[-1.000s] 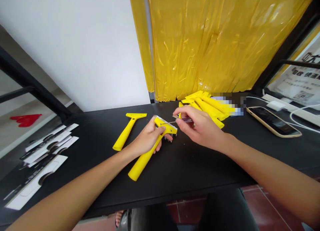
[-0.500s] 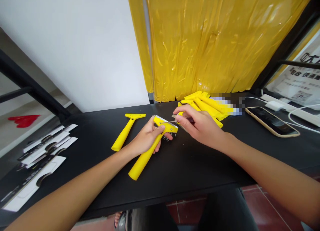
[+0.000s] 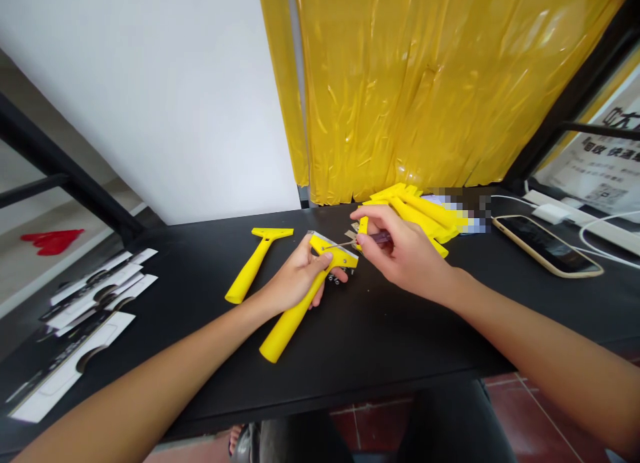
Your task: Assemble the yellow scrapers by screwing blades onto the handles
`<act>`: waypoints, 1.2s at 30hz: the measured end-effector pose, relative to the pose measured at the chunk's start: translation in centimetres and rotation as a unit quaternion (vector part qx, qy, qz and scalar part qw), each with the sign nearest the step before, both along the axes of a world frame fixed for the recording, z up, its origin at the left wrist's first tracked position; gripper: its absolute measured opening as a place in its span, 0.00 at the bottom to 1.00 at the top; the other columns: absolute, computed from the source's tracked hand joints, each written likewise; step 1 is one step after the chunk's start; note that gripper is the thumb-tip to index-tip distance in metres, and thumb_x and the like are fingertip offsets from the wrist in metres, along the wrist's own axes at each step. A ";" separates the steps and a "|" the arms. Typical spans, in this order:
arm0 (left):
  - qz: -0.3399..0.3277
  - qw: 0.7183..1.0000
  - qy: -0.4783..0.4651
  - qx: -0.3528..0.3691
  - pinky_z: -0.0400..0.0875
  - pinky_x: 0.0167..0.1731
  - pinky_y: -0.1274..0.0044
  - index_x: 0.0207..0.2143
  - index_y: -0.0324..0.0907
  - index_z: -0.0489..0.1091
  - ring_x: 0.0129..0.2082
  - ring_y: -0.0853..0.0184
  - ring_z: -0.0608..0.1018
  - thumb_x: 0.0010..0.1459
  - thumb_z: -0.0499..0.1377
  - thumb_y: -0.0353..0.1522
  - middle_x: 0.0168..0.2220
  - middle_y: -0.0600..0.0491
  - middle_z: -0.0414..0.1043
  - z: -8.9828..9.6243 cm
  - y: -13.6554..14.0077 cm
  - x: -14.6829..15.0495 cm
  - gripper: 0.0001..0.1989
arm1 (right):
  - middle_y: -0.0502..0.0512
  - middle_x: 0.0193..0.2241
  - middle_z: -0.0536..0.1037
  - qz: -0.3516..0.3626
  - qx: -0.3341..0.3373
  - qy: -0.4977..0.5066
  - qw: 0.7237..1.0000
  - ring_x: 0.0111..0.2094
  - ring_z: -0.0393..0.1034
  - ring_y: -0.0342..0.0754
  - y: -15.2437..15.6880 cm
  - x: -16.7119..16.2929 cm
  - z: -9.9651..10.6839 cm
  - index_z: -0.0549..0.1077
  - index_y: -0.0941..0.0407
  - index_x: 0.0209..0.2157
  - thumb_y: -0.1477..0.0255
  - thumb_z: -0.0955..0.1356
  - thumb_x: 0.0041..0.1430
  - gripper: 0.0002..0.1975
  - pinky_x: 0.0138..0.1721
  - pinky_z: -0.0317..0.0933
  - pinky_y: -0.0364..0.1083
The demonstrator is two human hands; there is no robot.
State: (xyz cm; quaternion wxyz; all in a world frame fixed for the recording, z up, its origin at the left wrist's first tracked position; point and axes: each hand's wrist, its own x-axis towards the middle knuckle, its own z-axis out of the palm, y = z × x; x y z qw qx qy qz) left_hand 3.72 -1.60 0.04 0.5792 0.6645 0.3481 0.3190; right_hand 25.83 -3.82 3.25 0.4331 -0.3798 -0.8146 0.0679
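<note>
At the middle of the frame the left hand point(image 3: 297, 276) is clamped round a yellow scraper point(image 3: 287, 329), thumb pressed on its front just below the wide head, the handle slanting toward the lower left. The right hand point(image 3: 400, 249) has its thumb and fingers closed on a screwdriver point(image 3: 340, 245), whose tip seems to meet the head's left screw, though it is too small to be sure. Small screws point(image 3: 335, 281) lie just beside the left fingertips. A stretch of black tabletop point(image 3: 360, 343) runs from the held handle to the front edge, low in the frame. A second scraper point(image 3: 249, 269) lies near on the left; a yellow pile point(image 3: 420, 213) bounds the right hand's far side, and a phone point(image 3: 547, 245) sits well apart, right.
</note>
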 end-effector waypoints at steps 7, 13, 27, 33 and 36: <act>-0.001 1.000 0.013 0.009 0.62 0.10 0.81 0.45 0.45 0.54 0.12 0.73 0.70 0.69 0.52 0.44 0.37 0.48 0.80 0.2 -0.1 0.0 0.14 | 0.51 0.31 0.75 0.025 -0.009 -0.021 0.999 0.29 0.69 0.44 -0.1 0.1 0.0 0.69 0.54 0.47 0.67 0.64 0.69 0.09 0.30 0.60 0.44; -0.005 1.000 0.016 0.010 0.63 0.10 0.81 0.44 0.45 0.54 0.12 0.73 0.70 0.70 0.52 0.43 0.37 0.48 0.80 0.2 -0.1 0.0 0.13 | 0.52 0.34 0.73 0.023 0.012 -0.027 0.999 0.30 0.68 0.45 -0.2 0.1 0.1 0.66 0.54 0.54 0.72 0.65 0.66 0.16 0.31 0.60 0.44; 0.004 1.000 0.019 -0.001 0.63 0.09 0.80 0.47 0.45 0.53 0.12 0.72 0.70 0.69 0.53 0.43 0.35 0.49 0.79 0.3 -0.1 0.0 0.14 | 0.50 0.31 0.71 0.027 0.027 -0.020 0.999 0.29 0.66 0.44 0.0 0.0 -0.1 0.68 0.55 0.52 0.71 0.66 0.67 0.13 0.32 0.60 0.44; 0.008 1.000 0.025 -0.012 0.64 0.08 0.80 0.46 0.45 0.54 0.11 0.71 0.71 0.68 0.54 0.42 0.34 0.51 0.78 0.4 0.0 0.1 0.14 | 0.49 0.31 0.70 0.036 0.044 -0.002 0.998 0.29 0.65 0.43 0.1 0.0 -0.2 0.68 0.55 0.51 0.73 0.65 0.66 0.12 0.32 0.60 0.44; 0.007 0.999 0.026 -0.024 0.64 0.08 0.80 0.46 0.45 0.56 0.11 0.71 0.72 0.68 0.55 0.42 0.33 0.52 0.78 0.5 0.0 0.1 0.14 | 0.49 0.30 0.69 0.039 0.055 -0.008 0.998 0.29 0.65 0.43 0.0 -0.1 -0.1 0.68 0.55 0.51 0.74 0.66 0.65 0.12 0.32 0.60 0.44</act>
